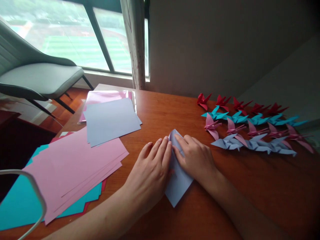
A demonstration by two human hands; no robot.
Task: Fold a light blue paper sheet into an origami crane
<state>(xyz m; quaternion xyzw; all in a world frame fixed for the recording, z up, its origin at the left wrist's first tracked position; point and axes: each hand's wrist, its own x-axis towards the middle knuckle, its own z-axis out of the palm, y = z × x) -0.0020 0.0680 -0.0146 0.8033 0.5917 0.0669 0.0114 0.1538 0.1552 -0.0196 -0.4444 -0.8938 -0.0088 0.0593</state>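
Note:
A pale blue-grey sheet of folded paper (178, 180) lies on the wooden table between my hands, with its upper corner pointing away from me. My left hand (155, 166) rests along the paper's left edge, fingers stretched out side by side and tips close to the upper fold. From the right, my right hand (197, 156) grips the paper near that fold, thumb and index finger against it and the other fingers curled. Part of the paper's left side is hidden beneath my left hand.
Pink sheets (85, 163) overlap turquoise sheets (20, 203) at left. Behind them, pale grey sheets (112, 120) lie on a clear-wrapped pink pack (107, 96). Rows of red, turquoise, pink and grey paper cranes (232, 143) stand right. A white cable (41, 196) curves lower left.

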